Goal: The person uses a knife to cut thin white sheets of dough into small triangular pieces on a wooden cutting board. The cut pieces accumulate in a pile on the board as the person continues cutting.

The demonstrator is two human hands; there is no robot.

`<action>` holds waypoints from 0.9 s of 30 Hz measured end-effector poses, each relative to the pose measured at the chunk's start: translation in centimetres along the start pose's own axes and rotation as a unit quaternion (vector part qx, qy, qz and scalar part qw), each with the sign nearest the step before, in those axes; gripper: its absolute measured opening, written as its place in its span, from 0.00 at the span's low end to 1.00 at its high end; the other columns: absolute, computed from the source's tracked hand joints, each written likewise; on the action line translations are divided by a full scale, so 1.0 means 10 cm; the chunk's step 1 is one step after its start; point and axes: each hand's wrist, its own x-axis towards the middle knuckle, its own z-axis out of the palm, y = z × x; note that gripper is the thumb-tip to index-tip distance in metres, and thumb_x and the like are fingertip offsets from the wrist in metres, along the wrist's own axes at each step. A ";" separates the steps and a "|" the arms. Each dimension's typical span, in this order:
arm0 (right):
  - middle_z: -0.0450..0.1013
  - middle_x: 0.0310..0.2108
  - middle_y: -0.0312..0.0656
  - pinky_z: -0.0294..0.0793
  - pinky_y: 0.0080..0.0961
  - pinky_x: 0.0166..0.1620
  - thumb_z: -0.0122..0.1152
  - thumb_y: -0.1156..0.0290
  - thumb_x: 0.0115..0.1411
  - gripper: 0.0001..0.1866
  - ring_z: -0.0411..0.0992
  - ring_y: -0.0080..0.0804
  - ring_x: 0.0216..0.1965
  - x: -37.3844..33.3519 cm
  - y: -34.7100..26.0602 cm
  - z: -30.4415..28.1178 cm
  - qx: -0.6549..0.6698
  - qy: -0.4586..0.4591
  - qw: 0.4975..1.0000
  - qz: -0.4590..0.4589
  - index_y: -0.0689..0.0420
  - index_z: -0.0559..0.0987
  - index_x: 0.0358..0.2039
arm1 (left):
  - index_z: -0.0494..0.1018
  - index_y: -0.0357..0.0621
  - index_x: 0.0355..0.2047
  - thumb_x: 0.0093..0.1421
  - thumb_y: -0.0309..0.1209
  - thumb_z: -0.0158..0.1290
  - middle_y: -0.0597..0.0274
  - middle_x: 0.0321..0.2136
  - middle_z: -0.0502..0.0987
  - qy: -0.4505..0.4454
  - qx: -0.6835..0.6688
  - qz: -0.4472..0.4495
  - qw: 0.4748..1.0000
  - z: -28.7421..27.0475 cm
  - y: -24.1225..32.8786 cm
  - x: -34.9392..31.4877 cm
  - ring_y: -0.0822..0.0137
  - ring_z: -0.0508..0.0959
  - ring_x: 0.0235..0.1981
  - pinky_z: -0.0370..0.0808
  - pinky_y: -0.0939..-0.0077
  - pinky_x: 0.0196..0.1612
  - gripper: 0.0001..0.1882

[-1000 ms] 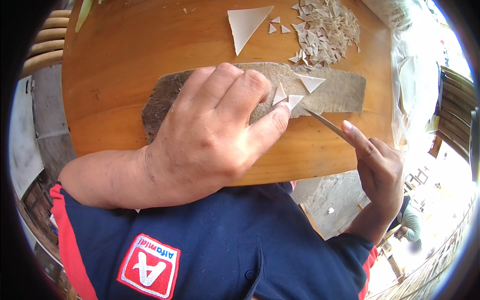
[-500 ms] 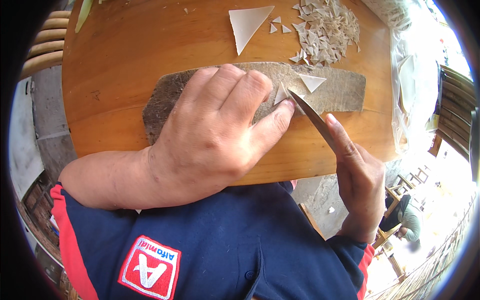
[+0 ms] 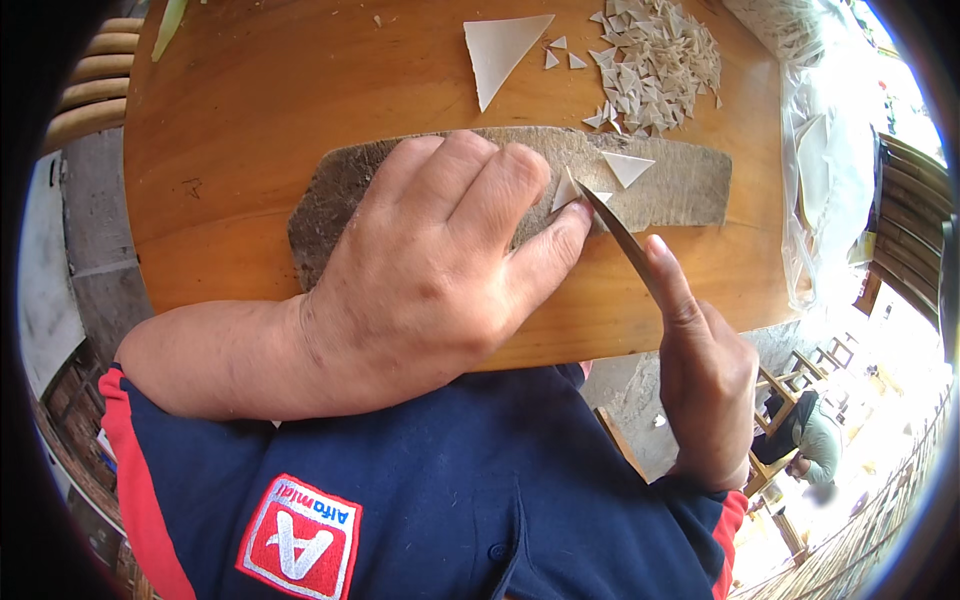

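Observation:
A worn wooden board (image 3: 680, 188) lies near the table's front edge. My left hand (image 3: 430, 255) rests over it with fingers curled, thumb and fingers pinning a thin white triangular piece (image 3: 564, 192) against the wood. My right hand (image 3: 708, 385) grips a dark narrow knife (image 3: 625, 240), forefinger stretched along the blade; its handle is hidden in the palm. The tip touches down at the pinned piece, just beside my left thumb. To the right of the tip, another white triangle (image 3: 628, 168) lies loose on the board.
Beyond the board lie a large white triangular sheet (image 3: 503, 58), a few small triangles (image 3: 560, 53) and a heap of tiny white triangles (image 3: 655, 70). A clear plastic bag (image 3: 800, 240) hangs at the table's right edge. Another person (image 3: 820, 440) is farther off at lower right.
My right hand has drawn slightly down and left with the knife, whose tip stays by the pinned piece. My left hand keeps its hold.

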 end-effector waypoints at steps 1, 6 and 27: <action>0.57 0.18 0.36 0.70 0.34 0.23 0.62 0.85 0.48 0.44 0.63 0.29 0.16 -0.02 -0.03 0.01 -0.004 0.000 1.000 0.000 0.42 0.72 0.68 | 0.83 0.46 0.48 0.43 0.26 0.61 0.60 0.35 0.69 -0.001 0.000 -0.001 1.000 0.00 0.00 0.00 0.61 0.72 0.34 0.72 0.67 0.36 0.26; 0.57 0.19 0.36 0.70 0.33 0.23 0.64 0.83 0.48 0.45 0.63 0.30 0.16 -0.04 -0.08 0.04 -0.010 0.005 1.000 0.006 0.44 0.70 0.70 | 0.83 0.45 0.48 0.44 0.26 0.61 0.59 0.35 0.69 0.005 0.002 -0.001 1.000 0.01 0.01 0.00 0.61 0.73 0.34 0.72 0.67 0.36 0.26; 0.59 0.16 0.39 0.69 0.37 0.25 0.58 0.89 0.49 0.43 0.64 0.32 0.16 -0.15 0.07 -0.05 0.064 0.001 0.997 0.051 0.43 0.75 0.66 | 0.82 0.44 0.49 0.40 0.20 0.66 0.60 0.38 0.72 -0.014 -0.041 -0.023 0.999 -0.01 -0.01 0.02 0.60 0.73 0.35 0.72 0.66 0.36 0.30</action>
